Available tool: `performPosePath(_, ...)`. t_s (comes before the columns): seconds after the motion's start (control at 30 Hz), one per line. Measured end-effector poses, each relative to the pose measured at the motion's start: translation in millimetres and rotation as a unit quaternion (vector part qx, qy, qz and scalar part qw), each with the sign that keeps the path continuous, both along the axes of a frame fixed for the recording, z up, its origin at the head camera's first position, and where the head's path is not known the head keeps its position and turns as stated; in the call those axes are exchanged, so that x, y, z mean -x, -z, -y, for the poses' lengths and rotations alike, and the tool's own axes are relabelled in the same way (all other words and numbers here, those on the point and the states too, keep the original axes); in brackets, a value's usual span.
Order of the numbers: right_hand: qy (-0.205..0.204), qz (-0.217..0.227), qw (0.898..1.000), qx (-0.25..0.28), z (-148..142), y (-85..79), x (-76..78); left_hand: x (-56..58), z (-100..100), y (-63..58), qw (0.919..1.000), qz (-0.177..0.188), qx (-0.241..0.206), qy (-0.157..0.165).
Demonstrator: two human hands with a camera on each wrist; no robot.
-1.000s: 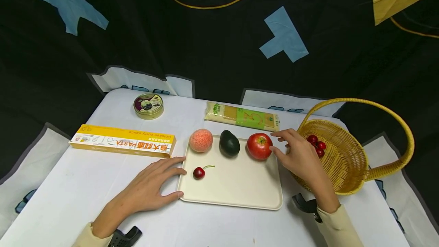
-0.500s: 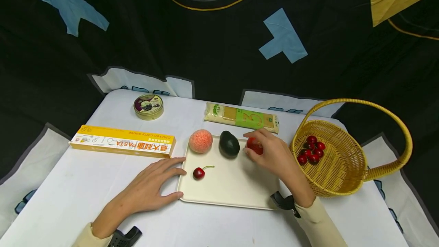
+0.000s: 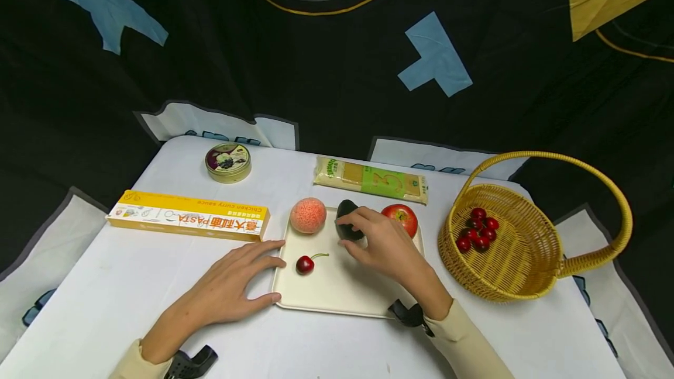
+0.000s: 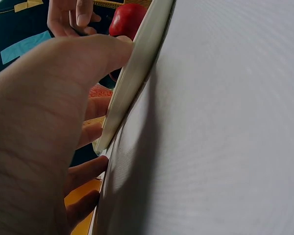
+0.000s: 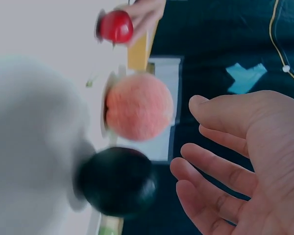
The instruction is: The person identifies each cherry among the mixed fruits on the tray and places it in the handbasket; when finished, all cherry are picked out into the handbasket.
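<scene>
My left hand (image 3: 231,285) rests with spread fingers at the left edge of the cream tray (image 3: 337,294). In the left wrist view its thumb touches the tray's rim (image 4: 137,63). My right hand (image 3: 387,244) hovers over the tray beside the dark green avocado (image 3: 346,207), fingers loosely bent. The right wrist view shows a gap between those fingers and the avocado (image 5: 118,182), with nothing held. A pinkish peach (image 3: 308,216) lies left of the avocado, a red apple (image 3: 403,219) to its right. Nearer the front lies one stemmed cherry (image 3: 305,265).
A yellow wicker basket (image 3: 537,250) with a tall handle stands right of the tray, several cherries (image 3: 480,233) inside. Behind the tray lies a noodle packet (image 3: 371,179). A yellow-and-white pasta box (image 3: 189,215) and a round tin (image 3: 228,162) are at the left.
My right hand has moved left from the apple, across it, to the avocado. The apple shows again, slightly shifted, on the tray. The left hand has stayed put.
</scene>
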State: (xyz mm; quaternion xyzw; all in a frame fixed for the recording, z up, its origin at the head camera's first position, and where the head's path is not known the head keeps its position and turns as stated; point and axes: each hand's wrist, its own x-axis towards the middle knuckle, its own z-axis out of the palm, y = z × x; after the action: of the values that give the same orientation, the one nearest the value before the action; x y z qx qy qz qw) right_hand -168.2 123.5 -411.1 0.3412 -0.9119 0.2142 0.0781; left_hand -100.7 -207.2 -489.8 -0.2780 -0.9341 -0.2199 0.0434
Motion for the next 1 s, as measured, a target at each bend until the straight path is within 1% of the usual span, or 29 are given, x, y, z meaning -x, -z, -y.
performPosePath(0.3,-0.041,0.006,0.999,-0.024,25,11.3,-10.8,0.6,1,-1.4,1.0,-0.002,0.003,0.001)
performPosePath(0.47,-0.057,0.021,0.997,-0.039,34,19.1,-15.1,0.2,1,-1.7,1.0,0.0,0.002,0.001)
performPosePath(0.83,-0.072,0.052,0.993,-0.075,45,29.2,-24.1,-0.9,0,-1.9,0.9999,0.007,0.007,-0.004)
performPosePath(0.9,-0.076,0.054,0.992,-0.08,45,30.5,-24.7,-0.5,0,-1.1,0.9999,0.007,0.008,-0.003)
performPosePath(1.0,-0.085,0.046,0.992,-0.082,45,32.1,-25.0,0.4,0,-0.2,0.9999,0.004,0.009,0.0)
